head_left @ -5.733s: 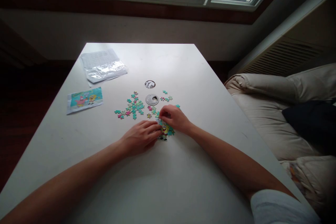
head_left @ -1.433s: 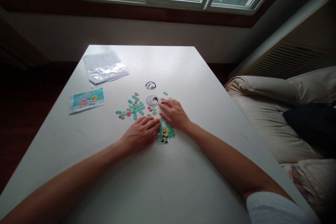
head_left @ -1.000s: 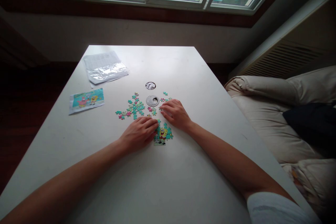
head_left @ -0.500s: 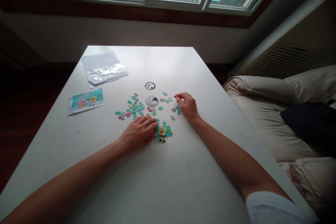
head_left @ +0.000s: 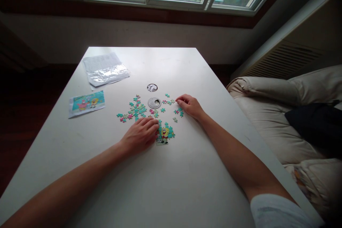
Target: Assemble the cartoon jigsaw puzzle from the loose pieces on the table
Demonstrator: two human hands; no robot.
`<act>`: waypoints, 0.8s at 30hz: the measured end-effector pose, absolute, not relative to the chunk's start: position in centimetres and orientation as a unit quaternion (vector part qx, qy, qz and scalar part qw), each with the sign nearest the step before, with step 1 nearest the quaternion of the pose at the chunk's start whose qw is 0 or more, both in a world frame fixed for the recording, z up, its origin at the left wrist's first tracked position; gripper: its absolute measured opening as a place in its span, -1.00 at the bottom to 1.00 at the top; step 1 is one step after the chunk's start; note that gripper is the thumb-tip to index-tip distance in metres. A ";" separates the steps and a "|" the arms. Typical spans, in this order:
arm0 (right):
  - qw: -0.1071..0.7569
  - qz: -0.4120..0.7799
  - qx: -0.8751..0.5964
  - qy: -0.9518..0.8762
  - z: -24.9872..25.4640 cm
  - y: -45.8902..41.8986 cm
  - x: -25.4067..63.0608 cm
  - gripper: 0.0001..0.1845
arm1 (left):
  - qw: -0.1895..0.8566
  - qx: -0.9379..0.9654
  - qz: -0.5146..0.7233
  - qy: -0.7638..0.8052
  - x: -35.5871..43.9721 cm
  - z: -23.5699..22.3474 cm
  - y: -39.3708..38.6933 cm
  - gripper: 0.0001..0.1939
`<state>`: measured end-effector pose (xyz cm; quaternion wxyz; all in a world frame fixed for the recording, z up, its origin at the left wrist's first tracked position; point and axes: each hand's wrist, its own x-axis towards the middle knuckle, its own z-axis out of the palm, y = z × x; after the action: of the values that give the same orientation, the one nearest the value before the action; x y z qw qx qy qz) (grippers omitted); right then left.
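Covering the left edge of the joined puzzle [head_left: 165, 133] on the table [head_left: 187, 181], your left hand [head_left: 140, 132], flat with fingers together, could split it by sliding. Your right hand [head_left: 190, 105] curls beside loose pieces [head_left: 169, 103]; whether it pinches one is unclear, and a sweep might scatter them.

right sleeve [head_left: 276, 211]: short, pale grey; left hand [head_left: 140, 133]: bare; right hand [head_left: 190, 106]: bare
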<state>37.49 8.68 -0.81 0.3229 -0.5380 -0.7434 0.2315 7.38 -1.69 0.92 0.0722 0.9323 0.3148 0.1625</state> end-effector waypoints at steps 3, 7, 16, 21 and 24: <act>0.325 0.219 -0.534 -0.749 -0.9 8.7 37.5 -0.78 | 0.076 0.931 0.163 0.317 7.4 1.0 -1.7 -0.72; 0.328 0.188 -0.520 -0.766 -1.3 8.5 37.2 -0.79 | 0.081 0.933 0.152 0.315 7.3 1.1 -1.7 -0.68; 0.301 0.116 -0.510 -0.797 -1.6 8.0 36.3 -0.82 | 0.090 0.932 0.144 0.321 7.3 1.0 -1.7 -0.64; 0.306 0.117 -0.514 -0.793 -1.5 7.8 36.1 -0.82 | 0.091 0.932 0.142 0.320 7.3 1.0 -1.7 -0.63; 0.312 0.122 -0.519 -0.787 -1.4 7.8 36.1 -0.81 | 0.094 0.932 0.147 0.319 7.3 1.0 -1.8 -0.64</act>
<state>36.11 7.78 -1.41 0.3121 -0.5186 -0.7866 0.1222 7.31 -1.76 0.98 0.0937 0.9317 0.3186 0.1473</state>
